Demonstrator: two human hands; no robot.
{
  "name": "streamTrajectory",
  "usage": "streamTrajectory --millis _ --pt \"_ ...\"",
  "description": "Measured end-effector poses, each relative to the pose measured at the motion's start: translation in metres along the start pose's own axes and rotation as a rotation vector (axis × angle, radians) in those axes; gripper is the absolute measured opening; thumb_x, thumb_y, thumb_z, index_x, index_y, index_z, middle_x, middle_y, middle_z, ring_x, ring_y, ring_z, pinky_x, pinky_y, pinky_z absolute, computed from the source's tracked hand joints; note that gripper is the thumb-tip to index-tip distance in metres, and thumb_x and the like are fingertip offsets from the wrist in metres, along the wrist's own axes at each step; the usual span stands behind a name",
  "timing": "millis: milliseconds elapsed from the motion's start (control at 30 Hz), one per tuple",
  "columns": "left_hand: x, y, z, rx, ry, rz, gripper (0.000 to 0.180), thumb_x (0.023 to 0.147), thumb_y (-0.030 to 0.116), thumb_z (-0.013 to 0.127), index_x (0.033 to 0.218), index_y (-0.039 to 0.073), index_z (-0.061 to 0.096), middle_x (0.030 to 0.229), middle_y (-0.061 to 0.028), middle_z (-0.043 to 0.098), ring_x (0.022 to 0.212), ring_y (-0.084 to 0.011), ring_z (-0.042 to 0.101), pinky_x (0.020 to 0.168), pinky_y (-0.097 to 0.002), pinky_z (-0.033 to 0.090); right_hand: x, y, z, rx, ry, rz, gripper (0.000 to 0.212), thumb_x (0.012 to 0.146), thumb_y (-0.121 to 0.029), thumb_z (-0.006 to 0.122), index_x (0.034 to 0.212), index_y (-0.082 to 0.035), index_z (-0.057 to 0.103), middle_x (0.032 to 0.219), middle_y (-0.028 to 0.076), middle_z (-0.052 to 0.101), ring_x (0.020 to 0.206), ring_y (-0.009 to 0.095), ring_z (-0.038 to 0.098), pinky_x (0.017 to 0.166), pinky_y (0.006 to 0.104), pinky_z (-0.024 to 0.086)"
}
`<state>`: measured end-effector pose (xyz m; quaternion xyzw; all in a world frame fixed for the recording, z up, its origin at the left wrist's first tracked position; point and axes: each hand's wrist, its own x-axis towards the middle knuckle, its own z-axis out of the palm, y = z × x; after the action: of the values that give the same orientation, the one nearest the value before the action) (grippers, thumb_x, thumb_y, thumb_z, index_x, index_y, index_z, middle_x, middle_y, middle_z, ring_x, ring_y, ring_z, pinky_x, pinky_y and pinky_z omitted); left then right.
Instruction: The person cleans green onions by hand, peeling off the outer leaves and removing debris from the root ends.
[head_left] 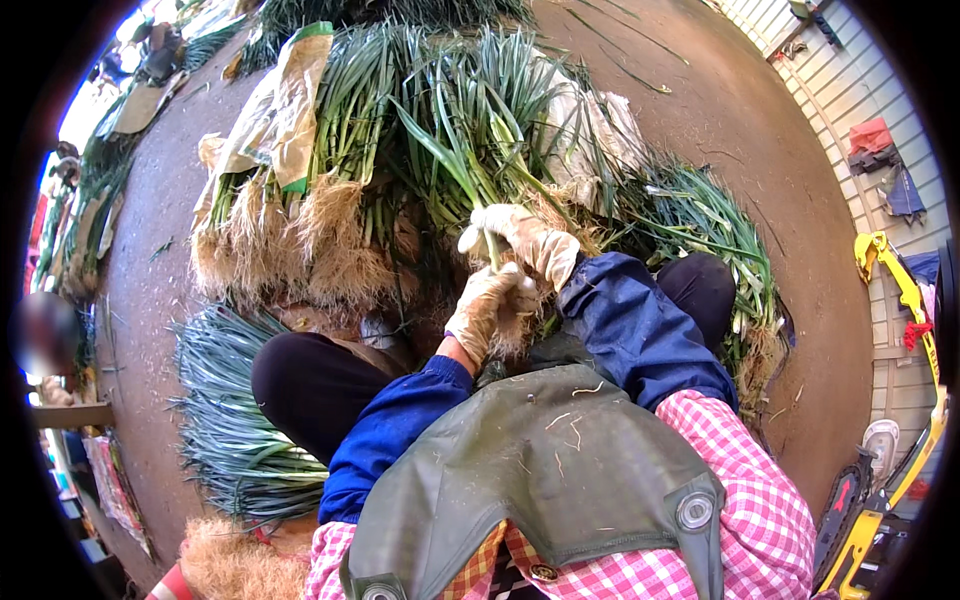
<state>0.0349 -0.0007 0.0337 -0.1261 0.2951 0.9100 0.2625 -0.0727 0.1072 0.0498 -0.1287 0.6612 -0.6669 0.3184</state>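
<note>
Both my hands wear pale, soiled work gloves and are together in front of my lap. My left hand [484, 308] is closed around the lower white stalk of a green onion [491, 250], just above its roots. Above it, my right hand [528, 240] has its fingers curled on the same stalk and its leaves. Pale stringy roots [512, 333] hang below my left hand. Just beyond my hands lies a large pile of green onions [440, 110], leaves pointing away and bushy roots [340, 240] toward me. Part of the stalk is hidden by the gloves.
Trimmed-looking green onions [245, 420] are stacked at my left knee, and more [715, 240] lie to the right. Cut roots [245, 560] are heaped at lower left. Paper sacks [285, 105] cover part of the pile. A yellow machine arm [925, 350] stands by the right wall.
</note>
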Motion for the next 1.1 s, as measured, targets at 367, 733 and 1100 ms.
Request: streamTrajectory --millis 367,733,1100 --pt "0.001 -0.009 -0.009 0.096 -0.104 -0.124 0.012 0.087 0.014 0.061 0.091 0.004 0.058 0.077 -0.0087 0.062 0.066 -0.0216 0.062 0.061 -0.0347 0.054 0.011 -0.005 -0.021 0.139 0.139 0.040 0.040 0.096 -0.031 0.047 0.094 0.003 0.069 0.088 0.011 0.070 0.077 0.018 0.062 0.076 0.0302 0.048" --pt "0.003 0.003 -0.024 0.166 -0.004 -0.109 0.014 0.089 0.022 0.061 0.092 0.009 0.058 0.077 -0.0031 0.063 0.053 -0.0104 0.055 0.045 -0.0249 0.047 -0.038 -0.016 0.000 -0.471 -0.076 0.182 0.023 0.092 -0.031 0.055 0.093 -0.011 0.067 0.073 0.002 0.063 0.068 0.017 0.059 0.065 0.0322 0.048" --pt "0.025 0.003 -0.032 -0.037 0.117 0.194 0.020 0.089 0.019 0.059 0.103 0.005 0.064 0.086 -0.0032 0.065 0.073 -0.0135 0.060 0.064 -0.0261 0.048 -0.041 0.012 0.024 -1.398 0.144 -0.233 0.018 0.080 -0.025 0.059 0.084 -0.007 0.062 0.070 0.014 0.062 0.061 0.034 0.060 0.055 0.0435 0.047"
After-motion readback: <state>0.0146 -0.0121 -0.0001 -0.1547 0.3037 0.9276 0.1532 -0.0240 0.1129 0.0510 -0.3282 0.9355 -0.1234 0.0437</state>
